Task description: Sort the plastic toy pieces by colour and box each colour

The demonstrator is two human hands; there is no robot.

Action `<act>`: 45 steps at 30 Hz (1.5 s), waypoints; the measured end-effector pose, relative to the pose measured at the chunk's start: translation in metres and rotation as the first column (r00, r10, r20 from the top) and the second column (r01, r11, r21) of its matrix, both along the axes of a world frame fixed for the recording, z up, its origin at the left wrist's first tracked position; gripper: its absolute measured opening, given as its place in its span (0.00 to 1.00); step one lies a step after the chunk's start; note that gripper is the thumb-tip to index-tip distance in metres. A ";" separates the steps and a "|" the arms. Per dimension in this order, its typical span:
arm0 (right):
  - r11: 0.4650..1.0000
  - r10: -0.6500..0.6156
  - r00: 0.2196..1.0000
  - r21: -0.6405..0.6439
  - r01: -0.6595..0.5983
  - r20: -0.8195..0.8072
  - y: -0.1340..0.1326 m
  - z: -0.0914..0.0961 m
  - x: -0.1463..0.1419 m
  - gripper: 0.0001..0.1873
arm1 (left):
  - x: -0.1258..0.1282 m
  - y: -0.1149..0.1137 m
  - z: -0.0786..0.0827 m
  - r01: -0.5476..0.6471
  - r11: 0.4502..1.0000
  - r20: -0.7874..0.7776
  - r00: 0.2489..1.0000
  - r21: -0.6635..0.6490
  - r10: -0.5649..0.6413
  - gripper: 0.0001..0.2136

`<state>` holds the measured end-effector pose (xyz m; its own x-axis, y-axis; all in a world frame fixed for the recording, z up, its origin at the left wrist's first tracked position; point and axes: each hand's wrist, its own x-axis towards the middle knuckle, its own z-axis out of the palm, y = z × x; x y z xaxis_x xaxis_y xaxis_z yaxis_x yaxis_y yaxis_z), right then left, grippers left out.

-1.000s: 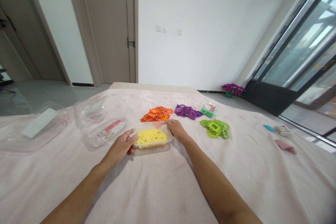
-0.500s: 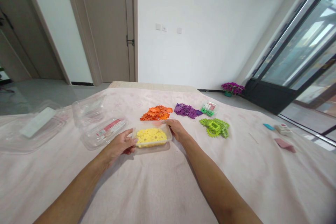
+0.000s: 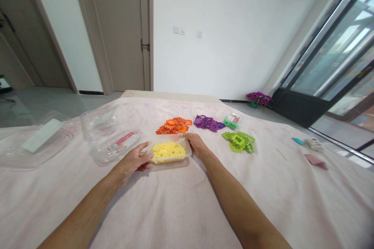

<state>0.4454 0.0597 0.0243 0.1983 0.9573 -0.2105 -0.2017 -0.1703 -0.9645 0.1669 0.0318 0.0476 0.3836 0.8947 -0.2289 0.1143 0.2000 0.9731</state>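
Note:
A clear plastic container (image 3: 172, 159) with yellow pieces (image 3: 168, 151) inside is held between my two hands over the cloth. My left hand (image 3: 136, 160) grips its left end, thumb on the rim and fingers below. At the far right corner, my right hand (image 3: 195, 144) pinches the rim; some of its fingertips are hidden. Just beyond the container lies a pile of orange gear-shaped pieces (image 3: 175, 125). Purple gear-shaped pieces (image 3: 209, 123) are heaped to the right of those. Closer on the right is a pile of lime-green gear-shaped pieces (image 3: 239, 141).
An open clear clamshell box (image 3: 99, 155) with a red label lies left of my hands, and another clear package (image 3: 43, 136) farther left. A small clear box (image 3: 233, 120) holds green pieces. At right are a white box (image 3: 314, 144), a blue item (image 3: 298, 141) and pink cloth (image 3: 316, 161).

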 end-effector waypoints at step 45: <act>0.901 0.430 0.886 0.030 -0.432 -0.173 -0.025 0.018 -0.008 0.26 | 0.006 0.011 -0.017 -0.261 0.962 0.429 0.863 -0.074 0.267 0.32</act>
<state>0.4373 0.0344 0.0424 -0.2732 0.9381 -0.2129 -0.2676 -0.2867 -0.9199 0.1733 0.0426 0.0310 0.1965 0.9745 -0.1080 -0.3742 0.1763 0.9104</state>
